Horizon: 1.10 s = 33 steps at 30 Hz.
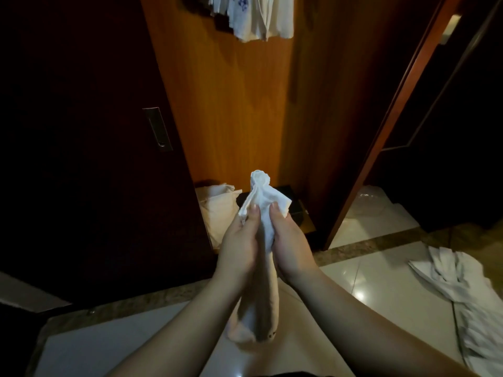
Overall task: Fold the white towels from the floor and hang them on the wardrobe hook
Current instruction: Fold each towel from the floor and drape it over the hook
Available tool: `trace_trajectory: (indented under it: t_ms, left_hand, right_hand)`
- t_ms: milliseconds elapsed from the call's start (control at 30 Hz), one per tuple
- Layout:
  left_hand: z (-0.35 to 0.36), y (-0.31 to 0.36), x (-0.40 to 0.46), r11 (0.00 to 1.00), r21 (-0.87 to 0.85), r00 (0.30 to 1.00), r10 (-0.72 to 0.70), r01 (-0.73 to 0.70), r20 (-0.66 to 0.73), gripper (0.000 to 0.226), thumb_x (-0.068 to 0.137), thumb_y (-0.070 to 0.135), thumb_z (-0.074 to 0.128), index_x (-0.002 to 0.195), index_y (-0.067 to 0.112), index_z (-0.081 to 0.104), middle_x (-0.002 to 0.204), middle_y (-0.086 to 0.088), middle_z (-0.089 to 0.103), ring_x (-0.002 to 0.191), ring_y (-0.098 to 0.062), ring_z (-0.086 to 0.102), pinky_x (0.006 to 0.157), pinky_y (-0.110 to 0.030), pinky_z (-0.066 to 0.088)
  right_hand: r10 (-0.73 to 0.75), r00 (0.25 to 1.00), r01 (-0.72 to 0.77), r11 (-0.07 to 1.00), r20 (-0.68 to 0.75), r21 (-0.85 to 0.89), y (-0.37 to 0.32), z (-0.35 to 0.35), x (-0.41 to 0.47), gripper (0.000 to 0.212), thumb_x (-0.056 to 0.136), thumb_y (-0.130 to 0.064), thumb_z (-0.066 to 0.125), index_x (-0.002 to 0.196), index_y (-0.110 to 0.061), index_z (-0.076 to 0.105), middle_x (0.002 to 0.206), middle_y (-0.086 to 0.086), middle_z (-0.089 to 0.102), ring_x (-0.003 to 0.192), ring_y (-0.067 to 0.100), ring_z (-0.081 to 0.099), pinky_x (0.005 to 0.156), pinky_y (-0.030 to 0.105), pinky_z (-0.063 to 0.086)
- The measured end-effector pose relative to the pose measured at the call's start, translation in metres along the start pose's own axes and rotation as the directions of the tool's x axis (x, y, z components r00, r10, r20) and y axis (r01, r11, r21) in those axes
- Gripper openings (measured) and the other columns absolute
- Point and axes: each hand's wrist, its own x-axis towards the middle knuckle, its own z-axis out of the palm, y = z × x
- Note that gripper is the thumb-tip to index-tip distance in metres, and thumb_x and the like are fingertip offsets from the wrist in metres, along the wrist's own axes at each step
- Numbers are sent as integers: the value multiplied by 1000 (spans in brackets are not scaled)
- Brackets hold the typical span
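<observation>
Far left: dark wardrobe door (81,159) with a recessed metal pull (158,129), mostly in shadow. Next right, inside the open wardrobe, a cream cushion (217,213) leaning at the bottom against the lit wooden back panel (231,104), beside a black box (294,205). High up on that panel, white towels (253,17) hanging, one with a blue print, the hook itself hidden. Centre: left hand (239,246) with thumb pressed onto a bunched white towel (261,208), grip closed on the cloth; right hand (291,240) just beside it, thumb likewise pinching the same towel. Bunched top end standing above both thumbs, long tail hanging down between the forearms above the glossy tile floor (367,268). Right of the hands, a reddish door frame (381,131) slanting upward. Far right: a crumpled white towel (462,289) lying on the floor, well apart from the hands.
</observation>
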Motion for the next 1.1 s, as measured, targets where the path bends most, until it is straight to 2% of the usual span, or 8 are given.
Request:
trace_trajectory:
  t_ms: [167,367,467,633,733,833,1000,1100]
  left_hand:
    - [-10,0,8,999,-42,987,-7,13,159,39,93,49,49,123,27,63,112,0,75,105,-11,71,88,-30,56]
    - [-21,1,17,994,108,955,-22,-10,295,44,84,66,43,107,37,68,98,15,76,97,3,69,84,-22,50]
    - [-23,14,21,968,247,900,-69,-44,431,85,78,80,33,149,33,36,125,20,57,114,7,55,101,-25,41]
    - [-23,38,20,931,344,848,-81,-124,524,88,78,73,16,155,30,16,155,7,34,136,9,34,115,-20,29]
    - [-23,44,15,873,473,847,-164,-114,506,94,81,73,15,161,25,2,167,-4,13,153,-18,16,115,-28,15]
    - [-24,48,12,816,546,836,-160,-187,525,78,95,66,13,160,27,-6,167,1,6,148,-7,7,108,-24,12]
    - [-34,64,18,844,517,841,-169,-146,514,101,73,86,15,156,29,30,167,1,17,151,-11,12,114,-28,8]
    - [-45,66,28,880,409,888,30,-241,458,78,85,82,11,124,43,66,151,15,48,146,-7,31,117,-33,14]
  right_hand:
    - [-19,1000,18,992,4,127,-4,-3,2,34,102,-50,42,122,-30,62,113,-10,75,111,8,69,85,19,56]
    - [-120,987,135,980,104,-146,-8,-6,1,44,102,-46,41,136,-21,56,113,-13,71,111,1,64,90,20,53]
    - [-123,964,202,915,234,-350,-11,-12,7,69,100,-21,54,160,-21,19,149,5,46,133,12,47,113,34,44]
    - [-144,952,272,802,270,-532,-10,-20,15,105,87,-24,70,157,-46,-5,148,0,47,117,-2,57,90,18,54]
    - [-201,949,311,735,244,-603,-6,-16,15,97,89,-37,70,161,-32,5,142,-4,51,122,2,55,96,16,51]
    - [-184,965,257,805,187,-535,-1,-12,12,69,100,-26,60,159,-19,25,120,-18,57,113,-7,56,105,23,47]
    - [-227,966,256,896,122,-363,-19,-19,4,39,97,-35,48,124,-63,51,112,-35,63,113,-17,54,95,7,44]
    - [-164,982,182,955,94,-232,-33,-30,10,41,89,-53,50,129,-47,59,115,-19,71,109,2,66,100,32,52]
